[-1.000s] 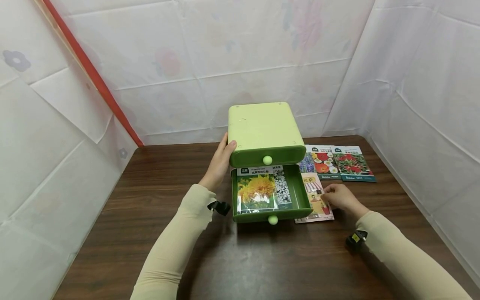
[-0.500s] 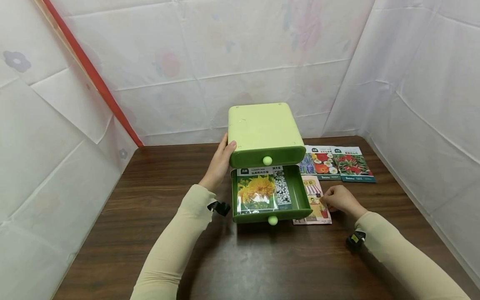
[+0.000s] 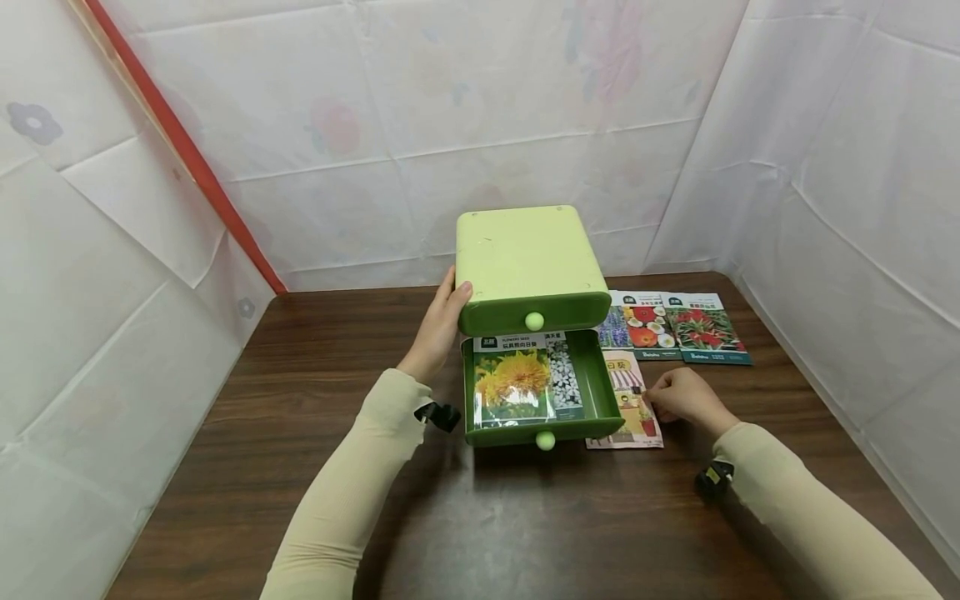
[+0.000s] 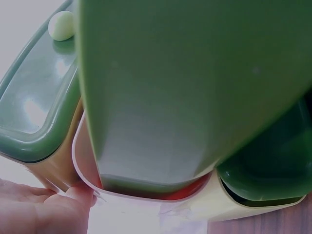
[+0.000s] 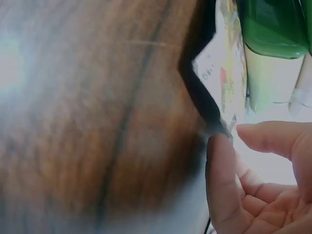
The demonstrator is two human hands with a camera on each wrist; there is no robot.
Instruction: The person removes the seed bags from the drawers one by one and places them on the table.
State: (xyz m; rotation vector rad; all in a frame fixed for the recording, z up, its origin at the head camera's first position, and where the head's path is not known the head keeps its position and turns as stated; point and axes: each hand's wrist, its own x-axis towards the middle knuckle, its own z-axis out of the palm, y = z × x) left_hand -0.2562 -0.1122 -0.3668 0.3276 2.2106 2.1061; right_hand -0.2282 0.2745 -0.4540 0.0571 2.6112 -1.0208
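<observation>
A mini drawer cabinet (image 3: 528,250) with a pale green top and dark green drawers stands on the table. Its upper drawer (image 3: 495,317) is pushed in, while a lower drawer (image 3: 603,404) is pulled out. Inside that drawer lie a yellow-flower seed packet (image 3: 513,383) and a white-flower seed packet (image 3: 566,379). My left hand (image 3: 437,329) rests against the cabinet's left side, fingers extended and thumb by the top edge. To the right, my right hand (image 3: 686,397) pinches the edge of a pink seed packet (image 3: 630,408), partly hidden by the drawer; its edge is raised in the right wrist view (image 5: 229,73).
Behind the pink packet, a red-flower seed packet (image 3: 705,327), a mixed-flower seed packet (image 3: 649,327) and a purple-flower seed packet (image 3: 617,327) lie side by side. The brown wooden table (image 3: 555,533) meets white sheeting (image 3: 420,167) at the back and sides.
The pink packet has shifted slightly toward the front and left with my right hand's fingers on its edge, then stayed about still. My left hand and the cabinet have barely moved.
</observation>
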